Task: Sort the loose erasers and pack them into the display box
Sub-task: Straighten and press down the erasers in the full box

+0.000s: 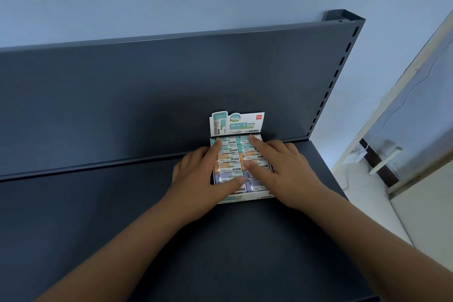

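Erasers [229, 154] fill the display box [245, 197], which sits on a dark shelf [122, 203] with its printed header card [236, 122] standing upright at the box's rear edge.

In the head view, our left hand [203, 174] lies over the box's left half and our right hand [282, 167] over its right half. Both are spread flat, fingers [257, 141] straight and reaching toward the box's rear. They press on the sleeved tops and grasp nothing.

We judge the packing nearly done, with the hands levelling the rows. Uneven pressure could tip one eraser up at its far end or bow the box's thin card wall outward. A push with any forward lean could slide the box back against the panel behind it. Lifting the palms carelessly might drag a sleeve up out of its row.

Counted: one box, one header card, two hands. The erasers stand in two columns, teal at the box's rear, orange in the middle, purple at its front. Our hands hide too many for a full count. We see no eraser lying outside the box.
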Tool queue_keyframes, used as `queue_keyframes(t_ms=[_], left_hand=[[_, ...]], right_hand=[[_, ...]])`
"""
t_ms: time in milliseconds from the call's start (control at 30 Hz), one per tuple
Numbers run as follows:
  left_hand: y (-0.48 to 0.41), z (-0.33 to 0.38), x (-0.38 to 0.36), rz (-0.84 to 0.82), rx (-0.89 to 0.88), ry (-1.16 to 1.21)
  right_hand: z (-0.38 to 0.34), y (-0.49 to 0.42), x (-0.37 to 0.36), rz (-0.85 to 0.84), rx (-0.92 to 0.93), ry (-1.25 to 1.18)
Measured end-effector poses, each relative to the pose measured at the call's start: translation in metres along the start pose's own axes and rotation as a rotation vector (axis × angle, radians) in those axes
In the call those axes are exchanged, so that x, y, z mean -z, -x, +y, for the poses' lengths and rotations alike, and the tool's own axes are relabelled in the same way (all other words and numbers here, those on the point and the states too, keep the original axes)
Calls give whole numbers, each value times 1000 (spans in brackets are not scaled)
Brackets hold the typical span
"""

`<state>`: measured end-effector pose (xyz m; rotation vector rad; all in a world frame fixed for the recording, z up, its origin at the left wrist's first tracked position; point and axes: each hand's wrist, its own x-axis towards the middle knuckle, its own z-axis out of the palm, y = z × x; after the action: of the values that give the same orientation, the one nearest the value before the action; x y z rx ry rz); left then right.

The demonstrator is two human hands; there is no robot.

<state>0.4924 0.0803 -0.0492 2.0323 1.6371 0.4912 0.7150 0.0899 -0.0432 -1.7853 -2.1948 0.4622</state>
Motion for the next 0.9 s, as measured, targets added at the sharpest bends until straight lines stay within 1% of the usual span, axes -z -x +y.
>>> queue_keyframes(t_ms=[167,300,367,433,500,567,600,700,767,900], left_hand=[[1,-5,-4,46,-35,-75],[-1,-6,-7,55,-21,-65],[0,-4,-6,50,-19,-52],[4,1,-4,42,-41,22],[10,4,-3,56,-61,100],[15,3,-1,24,-50,50],[16,2,0,-3,-43,-3],[13,-6,1,-43,-83,-129],[11,-9,-2,-33,-117,-152],[10,-13,-6,-30,-128,-157]], right_hand=[[-4,-1,6,-28,28,117],[-11,-6,12,-45,19,168],[-11,-6,12,-43,13,170],[-8,-3,9,-42,14,150],[-1,4,4,-27,11,49],[6,13,-1,-25,19,-79],[9,16,-1,-51,37,-93],[14,19,3,-161,98,-45],[16,17,7,-212,119,-37],[20,13,3,-226,150,36]])
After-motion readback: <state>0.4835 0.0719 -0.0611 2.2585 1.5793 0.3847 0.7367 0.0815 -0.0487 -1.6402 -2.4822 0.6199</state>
